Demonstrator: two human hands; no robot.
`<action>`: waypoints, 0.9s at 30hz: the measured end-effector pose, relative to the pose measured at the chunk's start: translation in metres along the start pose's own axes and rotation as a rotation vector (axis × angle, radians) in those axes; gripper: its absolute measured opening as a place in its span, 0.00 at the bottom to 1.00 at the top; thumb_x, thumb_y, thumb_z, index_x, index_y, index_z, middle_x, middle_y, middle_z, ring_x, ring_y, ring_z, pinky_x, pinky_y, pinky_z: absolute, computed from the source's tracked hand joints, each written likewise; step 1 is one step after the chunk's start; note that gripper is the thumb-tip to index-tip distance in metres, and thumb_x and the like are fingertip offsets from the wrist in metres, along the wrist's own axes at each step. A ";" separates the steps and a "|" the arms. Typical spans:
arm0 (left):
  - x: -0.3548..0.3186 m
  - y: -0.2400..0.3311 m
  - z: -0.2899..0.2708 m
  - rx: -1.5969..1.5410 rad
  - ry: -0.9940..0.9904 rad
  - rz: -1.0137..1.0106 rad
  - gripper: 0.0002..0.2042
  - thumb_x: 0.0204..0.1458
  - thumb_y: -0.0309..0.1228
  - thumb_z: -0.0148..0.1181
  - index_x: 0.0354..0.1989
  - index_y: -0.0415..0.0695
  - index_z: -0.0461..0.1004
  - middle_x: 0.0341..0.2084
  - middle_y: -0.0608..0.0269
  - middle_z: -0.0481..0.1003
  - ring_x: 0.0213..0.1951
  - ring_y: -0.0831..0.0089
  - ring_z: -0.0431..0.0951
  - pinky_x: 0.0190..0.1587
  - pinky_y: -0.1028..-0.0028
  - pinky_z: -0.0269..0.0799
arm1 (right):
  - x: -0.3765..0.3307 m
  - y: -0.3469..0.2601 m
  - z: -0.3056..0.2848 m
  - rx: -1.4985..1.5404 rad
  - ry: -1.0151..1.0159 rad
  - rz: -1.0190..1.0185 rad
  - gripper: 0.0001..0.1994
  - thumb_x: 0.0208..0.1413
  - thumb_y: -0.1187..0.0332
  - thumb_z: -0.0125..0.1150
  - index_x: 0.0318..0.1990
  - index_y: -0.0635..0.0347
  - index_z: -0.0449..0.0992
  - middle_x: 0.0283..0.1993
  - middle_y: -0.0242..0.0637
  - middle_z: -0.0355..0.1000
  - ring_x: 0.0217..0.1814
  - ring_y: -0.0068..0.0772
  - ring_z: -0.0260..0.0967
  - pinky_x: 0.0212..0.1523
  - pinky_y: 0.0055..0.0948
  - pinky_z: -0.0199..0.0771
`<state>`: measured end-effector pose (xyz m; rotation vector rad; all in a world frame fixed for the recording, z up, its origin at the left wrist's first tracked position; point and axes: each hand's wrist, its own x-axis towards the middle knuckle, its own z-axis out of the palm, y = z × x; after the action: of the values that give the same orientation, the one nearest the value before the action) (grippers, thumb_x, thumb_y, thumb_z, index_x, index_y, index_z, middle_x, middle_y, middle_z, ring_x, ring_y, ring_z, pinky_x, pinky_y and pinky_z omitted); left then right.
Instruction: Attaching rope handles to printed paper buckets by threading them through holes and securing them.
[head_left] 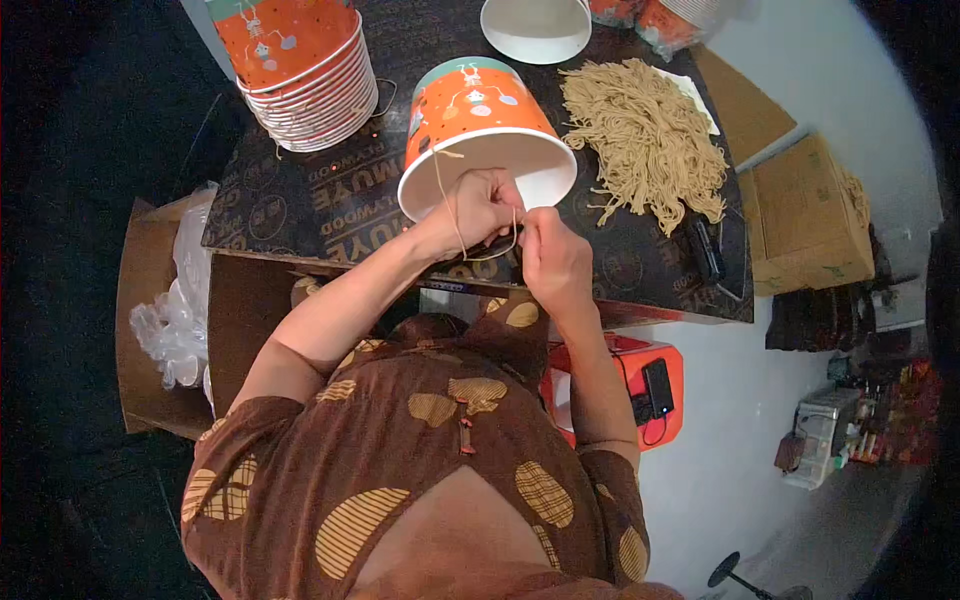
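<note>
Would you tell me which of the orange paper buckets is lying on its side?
The single orange bucket by both hands, white mouth facing the person; the others stand nested in a stack.

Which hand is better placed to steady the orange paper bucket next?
Left, probably: the left hand lies against the rim of the orange paper bucket, while the right hand pinches the tan string beside it.
</note>
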<state>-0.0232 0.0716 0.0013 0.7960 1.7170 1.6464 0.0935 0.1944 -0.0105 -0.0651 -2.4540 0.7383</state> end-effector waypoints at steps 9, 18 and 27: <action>0.000 -0.016 0.004 0.169 0.024 0.219 0.04 0.45 0.18 0.58 0.24 0.39 0.70 0.22 0.67 0.71 0.27 0.81 0.69 0.29 0.78 0.65 | 0.009 -0.002 0.003 0.064 0.204 0.029 0.05 0.55 0.78 0.56 0.38 0.61 0.74 0.34 0.46 0.70 0.36 0.50 0.71 0.36 0.38 0.71; -0.008 -0.013 0.022 0.536 0.241 0.497 0.07 0.47 0.15 0.55 0.34 0.39 0.67 0.26 0.56 0.71 0.28 0.64 0.74 0.32 0.69 0.70 | 0.009 0.001 0.009 0.014 0.169 0.104 0.05 0.56 0.74 0.55 0.39 0.61 0.74 0.35 0.48 0.71 0.37 0.54 0.70 0.38 0.43 0.70; -0.012 -0.008 0.022 0.896 0.269 0.618 0.08 0.49 0.20 0.54 0.37 0.34 0.66 0.28 0.44 0.69 0.30 0.42 0.75 0.30 0.54 0.72 | 0.008 0.000 0.006 0.024 0.093 0.152 0.08 0.56 0.73 0.54 0.42 0.59 0.75 0.36 0.51 0.71 0.38 0.56 0.70 0.40 0.45 0.70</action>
<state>0.0015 0.0757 -0.0070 1.7122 2.6336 1.3092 0.0838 0.1934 -0.0104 -0.2731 -2.3703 0.8109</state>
